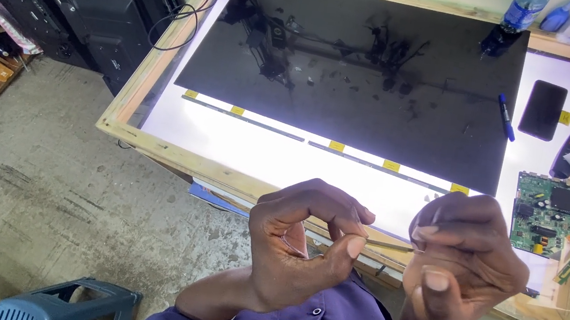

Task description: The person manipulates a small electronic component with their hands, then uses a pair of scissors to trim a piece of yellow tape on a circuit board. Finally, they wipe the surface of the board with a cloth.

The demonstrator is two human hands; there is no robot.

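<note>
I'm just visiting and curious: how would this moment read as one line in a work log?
left hand: pinches thin strip | right hand: pinches its other end | behind: dark panel on lit table

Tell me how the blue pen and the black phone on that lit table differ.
The pen is slim, blue and lies on the dark panel; the phone is a wide black slab lying on the bright table beside it. The pen slants; the phone sits nearly straight. Both lie flat, untouched.

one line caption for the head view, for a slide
Both hands, left hand and right hand, pinch a thin strip above a backlit display panel.
</note>
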